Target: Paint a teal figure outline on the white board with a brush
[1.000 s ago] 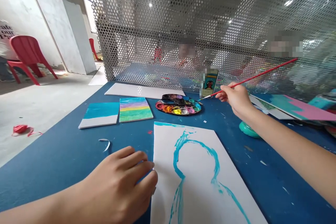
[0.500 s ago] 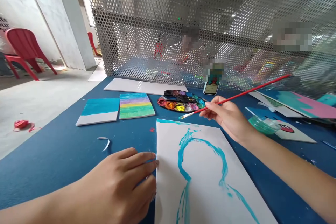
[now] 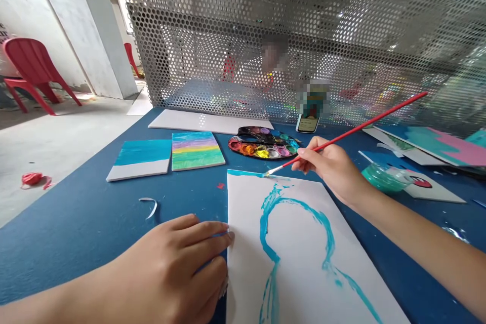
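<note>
My right hand (image 3: 332,166) is closed round a long red paintbrush (image 3: 353,131), whose tip touches the top edge of the white canvas (image 3: 304,258). A turquoise arch-shaped outline (image 3: 296,217) is painted on that canvas. My left hand (image 3: 170,273) lies flat on the blue table (image 3: 76,223), fingers stretched out against the canvas's left edge, holding nothing. A round palette (image 3: 262,144) with many paint colours sits just beyond the canvas.
Two small painted canvases (image 3: 139,159) (image 3: 196,150) lie at the left, a blank white board (image 3: 208,122) behind them. A phone (image 3: 308,122) leans on the perforated metal screen (image 3: 266,35). A green water dish (image 3: 385,178) and more paintings (image 3: 436,143) sit at the right. Red chair (image 3: 34,73) far left.
My right hand drew the brush back from the palette and lowered its tip onto the canvas's top edge. My left hand stayed in place.
</note>
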A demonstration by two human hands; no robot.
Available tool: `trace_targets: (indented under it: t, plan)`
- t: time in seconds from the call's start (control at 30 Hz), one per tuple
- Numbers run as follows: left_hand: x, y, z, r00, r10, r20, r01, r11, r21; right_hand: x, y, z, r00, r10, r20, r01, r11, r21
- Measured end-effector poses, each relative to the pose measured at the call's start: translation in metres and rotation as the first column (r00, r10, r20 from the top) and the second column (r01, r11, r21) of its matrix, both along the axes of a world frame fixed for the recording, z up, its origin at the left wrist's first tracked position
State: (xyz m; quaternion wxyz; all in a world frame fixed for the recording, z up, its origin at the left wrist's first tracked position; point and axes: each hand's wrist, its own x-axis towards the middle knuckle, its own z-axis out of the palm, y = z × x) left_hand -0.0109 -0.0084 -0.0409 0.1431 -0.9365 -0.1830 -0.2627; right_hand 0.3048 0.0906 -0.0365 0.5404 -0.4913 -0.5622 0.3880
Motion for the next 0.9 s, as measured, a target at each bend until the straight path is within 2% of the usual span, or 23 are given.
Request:
trace_targets:
  t: [0.1, 0.7, 0.9]
  plan:
    - [0.0003, 0.0012, 0.0007, 0.999, -0.044, 0.020, 0.044, 0.999, -0.004, -0.0036, -0.0023, -0.0005, 1.000, 0.013, -0.001, -0.013, 1.000, -0.010]
    - [-0.0025, -0.0011, 0.0006, 0.998, -0.055, 0.044, 0.056, 0.998, -0.025, -0.0026, -0.0024, 0.0015, 0.999, -0.027, -0.020, 0.027, 1.000, -0.013]
    - [-0.0014, -0.0010, 0.0008, 0.998, -0.049, 0.047, 0.050, 0.998, -0.028, -0.0030, -0.0017, -0.0007, 1.000, -0.004, -0.012, 0.004, 1.000, -0.025]
